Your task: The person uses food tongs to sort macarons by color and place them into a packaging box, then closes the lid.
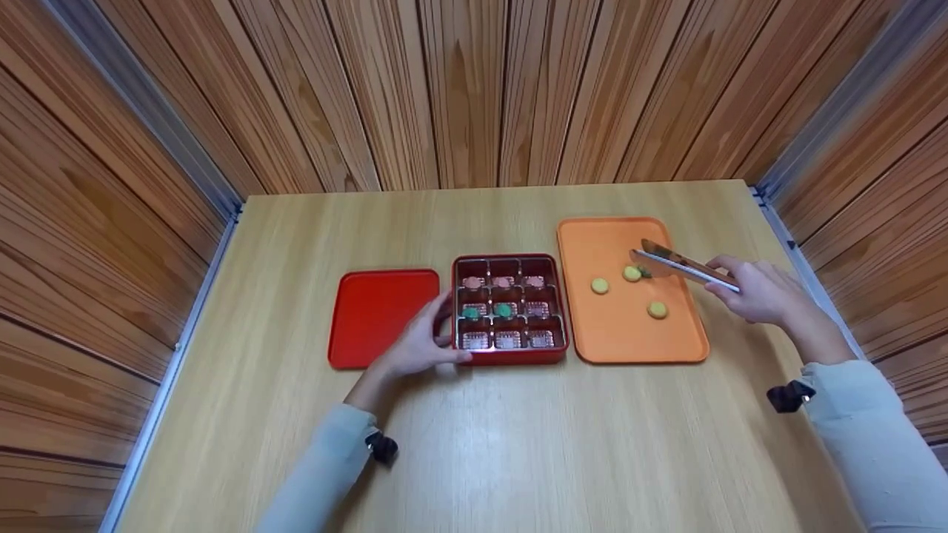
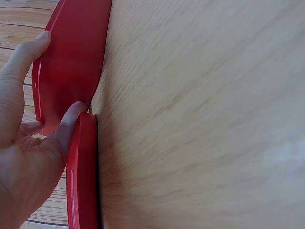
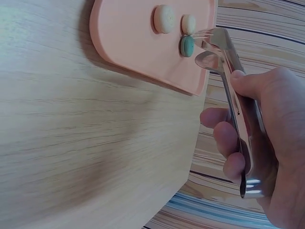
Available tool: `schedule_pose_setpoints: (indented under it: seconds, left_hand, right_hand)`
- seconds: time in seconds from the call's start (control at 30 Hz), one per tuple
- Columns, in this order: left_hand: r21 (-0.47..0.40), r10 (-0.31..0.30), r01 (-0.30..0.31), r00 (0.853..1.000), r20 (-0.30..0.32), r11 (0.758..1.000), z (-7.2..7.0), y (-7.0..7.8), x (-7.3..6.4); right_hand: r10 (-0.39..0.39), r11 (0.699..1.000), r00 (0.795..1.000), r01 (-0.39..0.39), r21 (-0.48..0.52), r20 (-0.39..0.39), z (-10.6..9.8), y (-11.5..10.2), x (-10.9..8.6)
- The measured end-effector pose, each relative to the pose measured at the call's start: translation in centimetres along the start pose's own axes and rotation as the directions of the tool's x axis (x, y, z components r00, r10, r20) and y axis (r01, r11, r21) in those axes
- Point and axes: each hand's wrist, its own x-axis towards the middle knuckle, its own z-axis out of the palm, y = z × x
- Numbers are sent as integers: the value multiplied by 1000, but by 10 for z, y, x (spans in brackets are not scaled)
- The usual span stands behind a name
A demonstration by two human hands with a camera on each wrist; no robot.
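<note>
My right hand grips metal tongs, one end forked, the other spoon-like. Their parted tips are by a green macaron on the orange tray. Beside it lies a yellow macaron; two other yellow ones sit apart. To the tray's left stands a red box with a divided clear insert. Pink macarons occupy its back row, and green macarons two middle-row compartments. My left hand holds the box's left front corner, thumb on the front, fingers along the left side.
A red lid lies flat left of the box, under part of my left hand and close to the box. The wooden table has wood-patterned walls at the back and both sides.
</note>
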Motion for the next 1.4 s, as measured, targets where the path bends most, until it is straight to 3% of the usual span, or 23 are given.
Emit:
schedule_pose_setpoints:
  seconds: [0.6,1.4]
  left_hand:
    - [2,11,-11,1000,1,1000,-1,-2,-1]
    - [-22,-13,13,1000,-8,1000,1,0,0]
  right_hand:
    - [47,997,996,-51,55,77,9,7,1]
    - [24,997,998,-28,67,61,-1,6,-1]
